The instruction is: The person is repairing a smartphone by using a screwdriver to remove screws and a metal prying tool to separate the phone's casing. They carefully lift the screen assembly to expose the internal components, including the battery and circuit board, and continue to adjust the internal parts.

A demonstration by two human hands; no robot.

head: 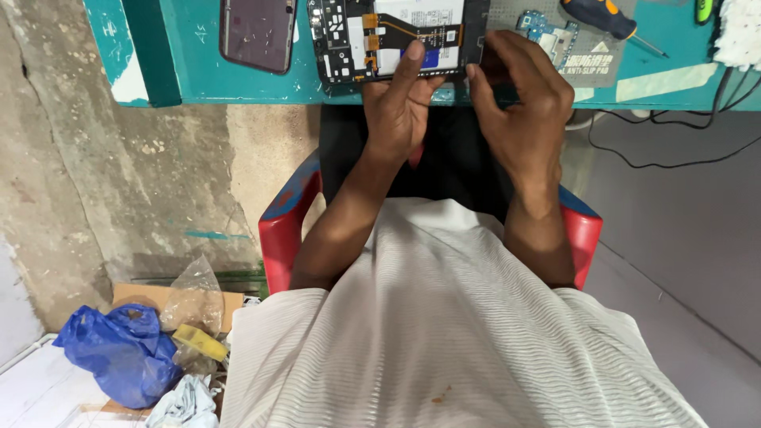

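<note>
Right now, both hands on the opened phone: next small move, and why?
Probably press the left hand fingertip down onto the orange flex cable: that finger already rests by it on the opened phone, while the right hand steadies the phone's right edge at the teal table rim.

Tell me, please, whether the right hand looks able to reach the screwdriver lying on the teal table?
Probably yes. The screwdriver lies just beyond the right hand, on the grey mat, with nothing standing between them. That hand is on the opened phone, though, so it would have to let go first.
</note>
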